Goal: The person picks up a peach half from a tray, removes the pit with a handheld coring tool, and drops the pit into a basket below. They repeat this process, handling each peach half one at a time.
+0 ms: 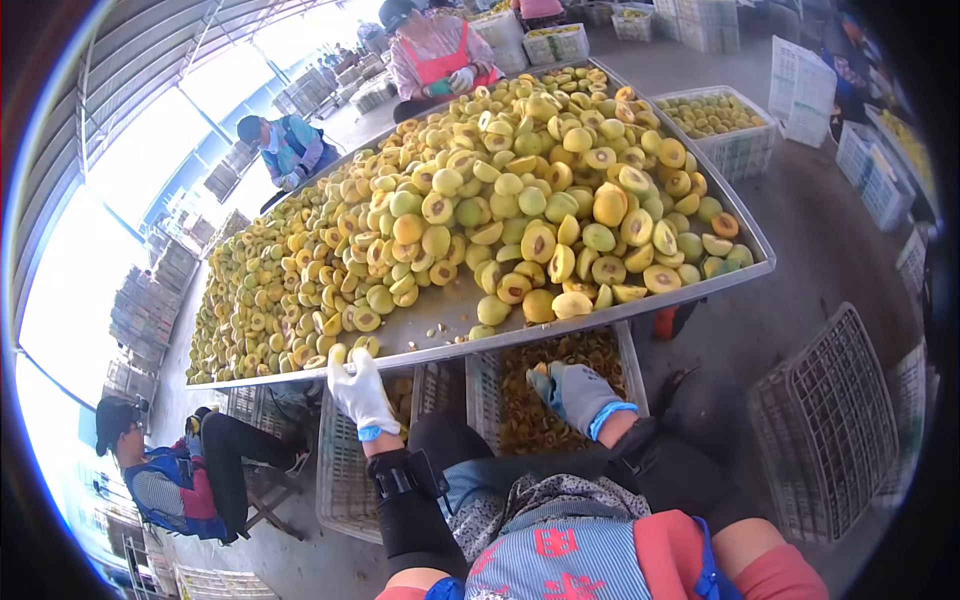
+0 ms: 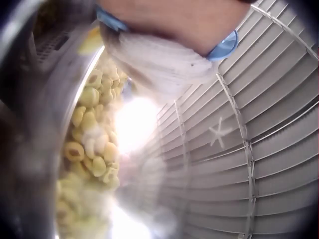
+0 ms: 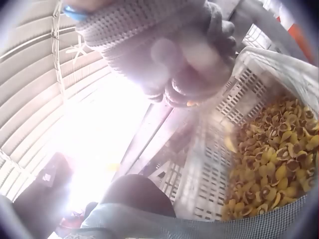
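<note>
My left hand (image 1: pixel 360 393), in a white glove, reaches to the front lip of the metal tray (image 1: pixel 460 348), its fingers extended toward halved yellow-green fruit (image 1: pixel 365 318). Yellow shows at those fingertips. In the left wrist view glare washes out the fingers, leaving the glove's cuff (image 2: pixel 164 62) visible. My right hand (image 1: pixel 580 392), gloved in grey, hovers over a white crate (image 1: pixel 484 392) of yellow-brown scraps (image 1: pixel 545 420). Its fingers curl in the right wrist view, with a small orange bit (image 3: pixel 192 103) at them; I cannot tell what they hold. A yellow scrap (image 3: pixel 230 143) shows below that hand.
A second crate (image 1: pixel 345 480) stands under the tray at left. At right an upended crate (image 1: pixel 830 430) leans on the floor, and a fruit-filled crate (image 1: pixel 735 150) stands beyond the tray. People work at the far side (image 1: pixel 440 60) and sit at left (image 1: pixel 170 480).
</note>
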Demonstrator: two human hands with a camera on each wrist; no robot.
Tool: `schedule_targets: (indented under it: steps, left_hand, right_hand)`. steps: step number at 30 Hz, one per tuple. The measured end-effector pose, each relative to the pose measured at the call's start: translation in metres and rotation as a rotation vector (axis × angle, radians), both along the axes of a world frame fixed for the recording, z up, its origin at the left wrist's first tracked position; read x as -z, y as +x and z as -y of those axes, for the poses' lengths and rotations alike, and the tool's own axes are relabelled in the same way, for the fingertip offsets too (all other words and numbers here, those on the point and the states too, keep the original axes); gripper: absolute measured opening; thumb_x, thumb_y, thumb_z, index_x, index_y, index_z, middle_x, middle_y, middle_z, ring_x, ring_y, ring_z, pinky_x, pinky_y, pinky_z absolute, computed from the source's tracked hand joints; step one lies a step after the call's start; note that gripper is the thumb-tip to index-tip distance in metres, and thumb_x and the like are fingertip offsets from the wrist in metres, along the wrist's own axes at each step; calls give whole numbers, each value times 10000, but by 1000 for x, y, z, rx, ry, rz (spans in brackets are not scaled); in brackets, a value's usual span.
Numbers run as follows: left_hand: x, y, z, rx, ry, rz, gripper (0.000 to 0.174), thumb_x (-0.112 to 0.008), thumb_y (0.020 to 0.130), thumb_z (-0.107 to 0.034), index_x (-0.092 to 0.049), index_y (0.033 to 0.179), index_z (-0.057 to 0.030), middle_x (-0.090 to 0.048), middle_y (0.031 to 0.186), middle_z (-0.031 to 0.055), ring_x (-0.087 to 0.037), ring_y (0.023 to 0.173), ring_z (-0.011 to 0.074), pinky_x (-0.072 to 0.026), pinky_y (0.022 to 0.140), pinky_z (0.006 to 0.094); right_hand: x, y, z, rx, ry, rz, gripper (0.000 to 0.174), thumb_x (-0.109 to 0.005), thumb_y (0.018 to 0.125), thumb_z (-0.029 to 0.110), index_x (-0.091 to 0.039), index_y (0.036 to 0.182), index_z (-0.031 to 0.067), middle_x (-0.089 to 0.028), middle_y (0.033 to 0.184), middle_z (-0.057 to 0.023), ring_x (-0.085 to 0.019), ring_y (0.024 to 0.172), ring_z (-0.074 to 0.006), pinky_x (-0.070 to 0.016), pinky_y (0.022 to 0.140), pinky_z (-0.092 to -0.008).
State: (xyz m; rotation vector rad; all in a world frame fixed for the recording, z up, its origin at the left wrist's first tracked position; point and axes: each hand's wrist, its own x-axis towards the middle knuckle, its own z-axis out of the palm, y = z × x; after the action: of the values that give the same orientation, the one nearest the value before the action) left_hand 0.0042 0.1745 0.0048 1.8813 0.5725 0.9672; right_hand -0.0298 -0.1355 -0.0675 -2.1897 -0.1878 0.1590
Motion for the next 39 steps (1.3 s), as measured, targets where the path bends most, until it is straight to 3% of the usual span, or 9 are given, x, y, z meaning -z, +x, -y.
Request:
schedule_targets:
  steps: [10, 14, 17, 24, 26, 28, 32, 34, 39]
  left_hand:
    - [40, 149, 136, 548, 428, -560, 534, -646, 872, -367, -602, 1336, -107, -653, 1260, 228, -626, 1165, 377, -496, 989, 397]
    - [45, 155, 124, 636, 307, -485, 463, -690, 832, -256, -647, 1272, -117, -725, 1044, 178, -709, 943, 276, -549, 855, 361]
    - [44, 138, 104, 769, -492, -321, 357, -674, 871, -30, -669, 1227, -59, -718, 976, 65, -666, 782, 111, -544, 688, 255]
    - [7, 40, 137, 1008, -970, 26, 466, -629, 910, 5, -530, 1364, -11, -649, 1201, 125, -653, 1070, 241, -554, 910, 365]
    - [5, 21, 152, 946, -217, 52, 447, -654, 901, -17, -547, 1335, 1, -665, 1166, 118, -671, 1027, 235, -558, 895, 357]
    - [8, 13, 153, 832, 387, 28, 442, -699, 879, -47, -570, 1296, 17, -690, 1121, 109, -697, 973, 223, -563, 873, 339]
    - [-1, 2, 161, 940, -107, 27, 388, -661, 914, -65, -576, 1285, 15, -677, 1181, 158, -688, 1029, 255, -567, 886, 364]
    - [-6, 2, 162, 1027, -908, 47, 361, -641, 949, -138, -581, 1271, 14, -668, 1198, 177, -681, 1051, 274, -568, 896, 385]
    - [4, 2, 167, 1039, -885, 19, 453, -548, 1018, -370, -579, 1260, 12, -659, 1180, 168, -663, 1095, 301, -563, 929, 437]
  right_hand:
    - [-24, 3, 4, 101, -27, 58, 439, -548, 997, 475, -653, 1012, 48, -668, 870, -268, -626, 871, -489, -481, 720, -555]
    - [-31, 5, 4, 109, 8, 55, 440, -556, 997, 468, -657, 1001, 40, -670, 881, -271, -625, 861, -490, -488, 710, -544]
    - [-33, 8, 4, 152, 95, 131, 381, -589, 1000, 401, -668, 1001, 29, -681, 869, -260, -652, 852, -464, -511, 704, -492]
    - [-46, 10, -11, 102, 493, 194, 301, -588, 1026, 281, -667, 1060, -8, -721, 853, -185, -704, 784, -286, -519, 688, -380]
    - [-41, 12, -15, 100, 460, 219, 313, -572, 1037, 281, -664, 1072, -15, -726, 861, -174, -688, 782, -204, -519, 701, -373]
    - [-35, 14, -19, 88, 559, 169, 375, -568, 1027, 357, -652, 1071, -7, -691, 876, -247, -657, 865, -394, -514, 710, -440]
    - [-26, 14, -18, 76, 587, 127, 429, -563, 1023, 402, -658, 1087, -11, -680, 914, -286, -648, 922, -480, -517, 740, -460]
    - [-20, 13, -19, 56, 569, 97, 372, -557, 1045, 325, -650, 1139, -22, -714, 944, -165, -586, 899, -211, -516, 766, -361]
    - [-9, 13, -26, 15, 743, -5, 418, -536, 1058, 344, -648, 1152, -48, -718, 971, -87, -586, 899, -109, -513, 797, -308]
